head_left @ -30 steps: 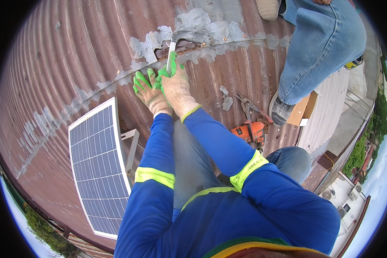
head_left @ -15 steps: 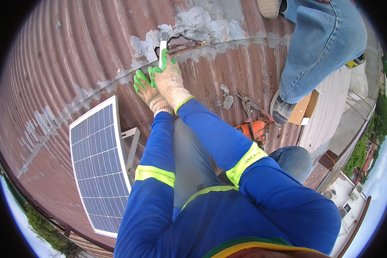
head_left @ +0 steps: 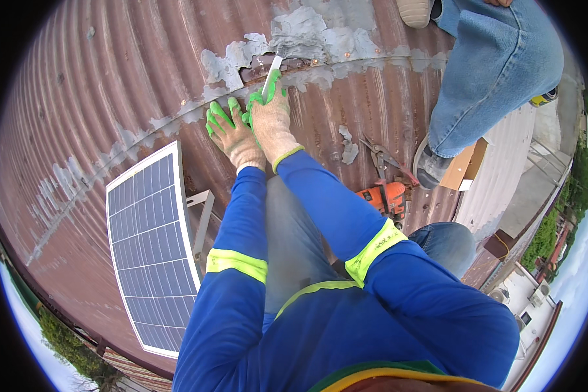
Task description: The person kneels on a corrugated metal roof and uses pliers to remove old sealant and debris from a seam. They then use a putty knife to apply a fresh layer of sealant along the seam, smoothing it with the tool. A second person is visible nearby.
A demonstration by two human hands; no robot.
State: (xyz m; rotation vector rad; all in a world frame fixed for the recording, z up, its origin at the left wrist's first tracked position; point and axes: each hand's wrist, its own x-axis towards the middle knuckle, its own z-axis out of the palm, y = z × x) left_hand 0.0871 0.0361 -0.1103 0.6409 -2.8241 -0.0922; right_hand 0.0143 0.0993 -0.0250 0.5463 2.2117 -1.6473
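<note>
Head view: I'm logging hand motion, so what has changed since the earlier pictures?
The right hand moved the white tool left, then back right, beside the grey patch; its grip held. The left hand and solar panel stayed put.

blue sleeves point(head_left: 326, 197), neon-yellow bands point(head_left: 375, 252), green-fingered gloves point(head_left: 272, 121)

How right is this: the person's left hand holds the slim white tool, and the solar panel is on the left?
One slip: in the head view, the right hand holds the slim white tool; the left hand lies open on the roof. The solar panel is on the left.
</note>
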